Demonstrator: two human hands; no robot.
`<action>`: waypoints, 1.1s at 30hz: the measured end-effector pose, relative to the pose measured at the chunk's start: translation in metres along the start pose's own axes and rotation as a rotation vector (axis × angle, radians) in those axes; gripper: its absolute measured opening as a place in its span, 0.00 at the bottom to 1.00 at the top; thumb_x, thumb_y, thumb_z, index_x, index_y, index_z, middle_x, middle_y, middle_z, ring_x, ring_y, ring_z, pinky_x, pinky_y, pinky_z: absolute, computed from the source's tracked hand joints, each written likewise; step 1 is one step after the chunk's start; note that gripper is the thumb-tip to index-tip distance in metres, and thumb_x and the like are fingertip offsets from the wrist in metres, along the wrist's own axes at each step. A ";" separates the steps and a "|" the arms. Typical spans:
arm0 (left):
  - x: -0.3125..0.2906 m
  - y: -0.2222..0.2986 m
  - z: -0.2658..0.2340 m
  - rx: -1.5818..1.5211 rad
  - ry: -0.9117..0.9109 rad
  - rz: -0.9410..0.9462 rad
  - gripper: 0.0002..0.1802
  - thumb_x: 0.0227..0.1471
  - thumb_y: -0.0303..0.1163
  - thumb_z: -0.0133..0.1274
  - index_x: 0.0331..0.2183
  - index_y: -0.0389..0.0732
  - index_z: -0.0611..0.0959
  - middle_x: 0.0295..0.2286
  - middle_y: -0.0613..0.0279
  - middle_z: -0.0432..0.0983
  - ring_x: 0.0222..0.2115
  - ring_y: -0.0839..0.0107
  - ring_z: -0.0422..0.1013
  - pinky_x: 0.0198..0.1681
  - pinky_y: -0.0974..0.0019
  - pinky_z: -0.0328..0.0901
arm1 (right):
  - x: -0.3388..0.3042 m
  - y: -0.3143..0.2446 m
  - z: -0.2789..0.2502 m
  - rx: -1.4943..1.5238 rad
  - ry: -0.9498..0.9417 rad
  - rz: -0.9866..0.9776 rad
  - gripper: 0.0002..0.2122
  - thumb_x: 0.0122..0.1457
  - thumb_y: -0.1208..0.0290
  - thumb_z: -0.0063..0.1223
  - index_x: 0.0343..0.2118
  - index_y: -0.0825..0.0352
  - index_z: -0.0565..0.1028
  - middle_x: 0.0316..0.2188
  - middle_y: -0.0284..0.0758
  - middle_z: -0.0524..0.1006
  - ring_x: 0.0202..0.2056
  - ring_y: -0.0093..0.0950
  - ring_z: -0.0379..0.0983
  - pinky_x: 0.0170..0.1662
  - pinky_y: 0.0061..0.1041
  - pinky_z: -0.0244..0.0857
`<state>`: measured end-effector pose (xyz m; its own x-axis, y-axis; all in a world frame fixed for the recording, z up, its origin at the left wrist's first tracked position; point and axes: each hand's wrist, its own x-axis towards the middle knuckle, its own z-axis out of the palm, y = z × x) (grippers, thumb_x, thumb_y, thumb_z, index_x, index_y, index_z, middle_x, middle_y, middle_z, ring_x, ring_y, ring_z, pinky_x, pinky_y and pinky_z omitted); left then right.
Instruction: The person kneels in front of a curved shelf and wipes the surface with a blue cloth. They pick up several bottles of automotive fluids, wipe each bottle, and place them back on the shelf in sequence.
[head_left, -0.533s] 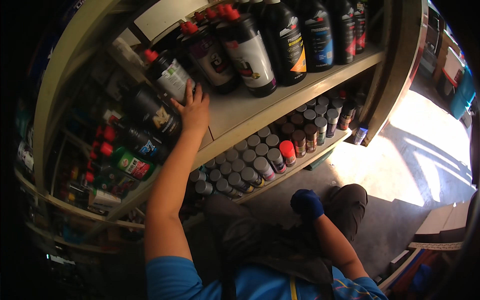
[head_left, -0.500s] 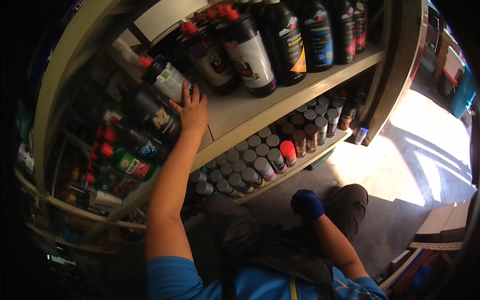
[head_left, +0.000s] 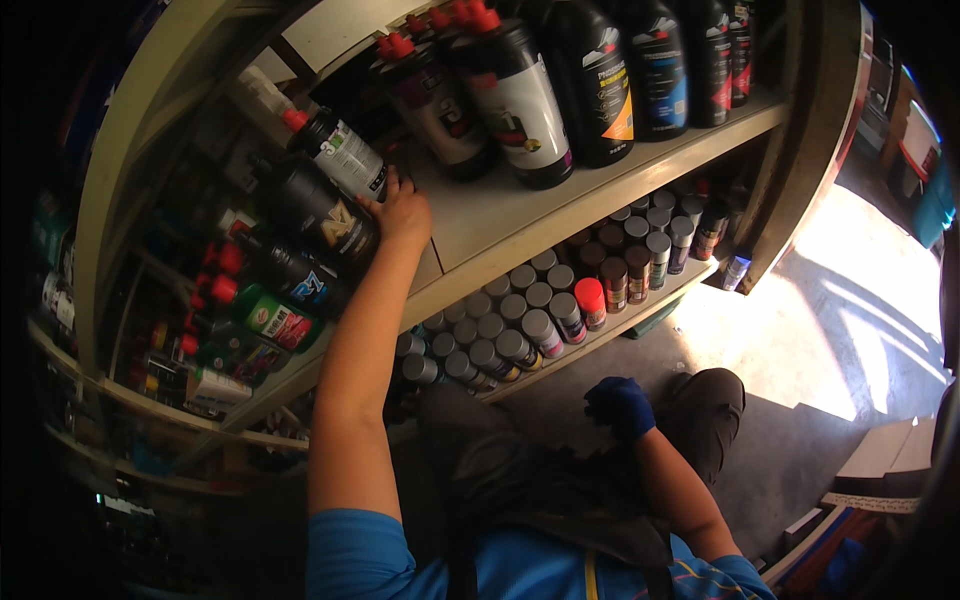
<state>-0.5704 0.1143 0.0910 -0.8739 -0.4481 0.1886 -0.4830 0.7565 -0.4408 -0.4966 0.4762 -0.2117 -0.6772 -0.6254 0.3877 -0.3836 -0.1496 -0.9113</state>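
Observation:
My bare left hand (head_left: 402,212) reaches onto the upper shelf, its fingers spread at the base of a black bottle (head_left: 345,160) with a red cap and pale label. The hand touches this bottle without visibly wrapping round it. Just left of the hand stands a large black bottle (head_left: 328,215) with gold lettering. Beyond it are a black bottle with blue marking (head_left: 300,277) and a green bottle (head_left: 272,318) with a red cap. My right hand (head_left: 620,407), in a dark blue glove, rests by my knee with its fingers curled; nothing shows in it.
Larger black bottles (head_left: 520,115) with red caps and several black bottles with coloured labels (head_left: 605,95) line the upper shelf (head_left: 590,205). Spray cans (head_left: 540,330) with mostly grey caps crowd the lower shelf. A post (head_left: 800,170) bounds the shelf at right, beside sunlit floor (head_left: 830,310).
My left hand has slid toward the bottle's base, uncovering more of its label. The view has shifted slightly. My right hand stays by the knee, its fingers a little looser.

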 end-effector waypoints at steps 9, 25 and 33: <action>0.060 0.019 -0.019 -1.029 0.404 -0.126 0.39 0.39 0.39 0.65 0.52 0.36 0.69 0.50 0.48 0.68 0.51 0.55 0.65 0.56 0.55 0.58 | 0.003 0.007 0.004 -0.137 -0.019 -0.050 0.05 0.40 0.80 0.54 0.13 0.66 0.71 0.15 0.39 0.70 0.18 0.34 0.69 0.20 0.29 0.61; 0.023 0.028 -0.045 -1.872 0.668 0.131 0.46 0.29 0.34 0.72 0.51 0.34 0.67 0.44 0.55 0.71 0.43 0.63 0.70 0.49 0.62 0.65 | -0.017 0.040 -0.004 -0.375 0.015 0.037 0.08 0.46 0.70 0.54 0.17 0.67 0.73 0.16 0.37 0.72 0.19 0.32 0.71 0.21 0.28 0.64; -0.186 0.006 -0.062 -1.717 0.459 0.767 0.50 0.28 0.34 0.67 0.55 0.35 0.65 0.48 0.56 0.69 0.47 0.63 0.69 0.53 0.61 0.63 | 0.042 -0.116 -0.021 0.876 0.005 0.506 0.17 0.53 0.68 0.55 0.44 0.67 0.67 0.34 0.36 0.75 0.31 0.28 0.74 0.32 0.27 0.69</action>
<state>-0.4136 0.2317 0.1075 -0.7005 0.0782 0.7093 0.6697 0.4153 0.6156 -0.4938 0.4838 -0.0873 -0.6359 -0.7683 -0.0739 0.5442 -0.3784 -0.7488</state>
